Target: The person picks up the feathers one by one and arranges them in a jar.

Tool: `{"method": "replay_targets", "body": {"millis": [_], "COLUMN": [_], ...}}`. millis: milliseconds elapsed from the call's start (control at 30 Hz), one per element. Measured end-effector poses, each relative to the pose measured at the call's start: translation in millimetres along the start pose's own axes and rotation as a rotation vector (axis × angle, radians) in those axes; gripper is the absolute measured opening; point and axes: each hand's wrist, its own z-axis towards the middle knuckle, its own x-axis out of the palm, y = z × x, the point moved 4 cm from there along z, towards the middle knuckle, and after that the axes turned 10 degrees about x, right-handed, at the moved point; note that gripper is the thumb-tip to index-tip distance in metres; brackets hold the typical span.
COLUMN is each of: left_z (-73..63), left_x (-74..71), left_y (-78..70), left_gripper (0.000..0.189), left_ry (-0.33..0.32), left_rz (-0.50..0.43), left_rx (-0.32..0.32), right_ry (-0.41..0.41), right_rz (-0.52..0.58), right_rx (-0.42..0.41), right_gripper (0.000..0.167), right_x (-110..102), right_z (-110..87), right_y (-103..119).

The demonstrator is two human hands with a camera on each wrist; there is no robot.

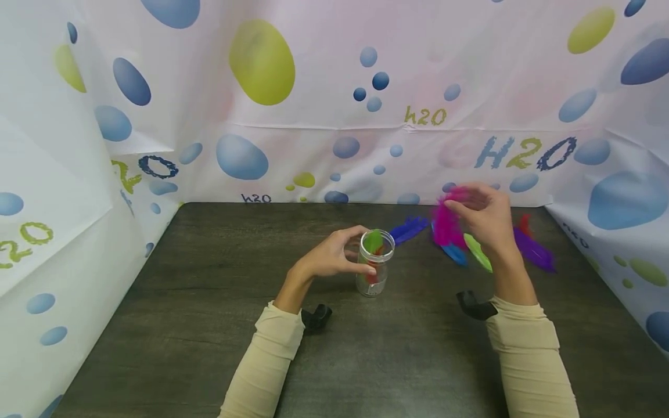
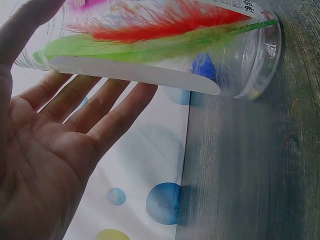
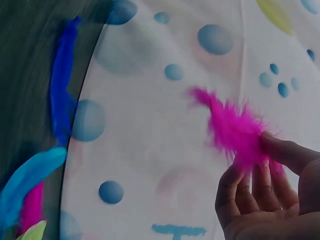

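Observation:
My left hand point(image 1: 334, 254) holds a clear glass jar point(image 1: 372, 284) around its upper side, thumb in front and fingers behind. The jar stands upright on the table. Inside it show a green feather point(image 2: 130, 54) and a red feather point(image 2: 175, 24), with a small blue tuft point(image 2: 204, 67) near the base. To the right, above the table's back edge, my right hand point(image 1: 483, 217) pinches a fluffy pink feather point(image 3: 237, 132) between thumb and fingers. A white label strip point(image 2: 135, 74) runs along the jar beside the left fingertips.
Loose feathers lie on the dark table point(image 1: 219, 337): dark blue point(image 1: 409, 230) right behind the jar, light blue point(image 1: 453, 253), lime green point(image 1: 478, 252), purple point(image 1: 534, 249) and red point(image 1: 525, 225) around the right hand. A patterned white sheet point(image 1: 313, 116) rises behind the table.

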Motion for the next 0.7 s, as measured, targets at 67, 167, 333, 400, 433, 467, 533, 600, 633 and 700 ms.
{"method": "replay_targets", "body": {"millis": [67, 167, 333, 400, 433, 467, 533, 600, 633, 700], "left_z": [-0.3, -0.7, -0.8, -1.2, -1.4, -1.6, -2.0, -2.4, -2.5, -3.1], "left_x": [0.2, 0.2, 0.8, 1.5, 1.9, 2.3, 3.1, 3.7, 4.0, 4.3], "left_y": [0.4, 1.1, 1.4, 1.5, 1.7, 1.8, 2.1, 2.3, 2.3, 2.9], "left_gripper": [0.060, 0.060, 0.060, 0.061, 0.061, 0.060, 0.061, 0.060, 0.060, 0.060], "left_ry": [0.000, -0.001, 0.001, 0.000, 0.001, 0.000, -0.001, -0.003, -0.003, -0.006], "left_rz": [-0.003, 0.000, 0.005, 0.008, 0.008, 0.010, 0.012, 0.015, 0.017, 0.024], "left_rx": [0.000, 0.002, 0.002, 0.001, 0.001, 0.001, 0.003, 0.007, 0.009, 0.012], "right_ry": [0.002, -0.007, -0.026, -0.019, -0.013, -0.008, 0.005, 0.019, 0.027, 0.043], "right_rz": [0.026, 0.052, 0.094, 0.144, 0.174, 0.201, 0.240, 0.273, 0.290, 0.319], "right_rx": [-0.028, -0.074, -0.116, -0.113, -0.111, -0.110, -0.109, -0.102, -0.097, -0.078], "right_gripper": [0.021, 0.021, 0.032, 0.036, 0.036, 0.037, 0.037, 0.038, 0.037, 0.036], "right_x": [3.6, 9.1, 17.1, 20.1, 21.5, 22.7, 25.0, 27.3, 28.7, 31.6], "right_z": [-2.2, -4.8, -8.6, -10.0, -10.6, -11.4, -12.8, -13.8, -14.3, -14.9], "right_y": [4.8, 13.5, 25.6, 28.4, 29.6, 30.8, 32.5, 33.4, 33.7, 33.3]}}
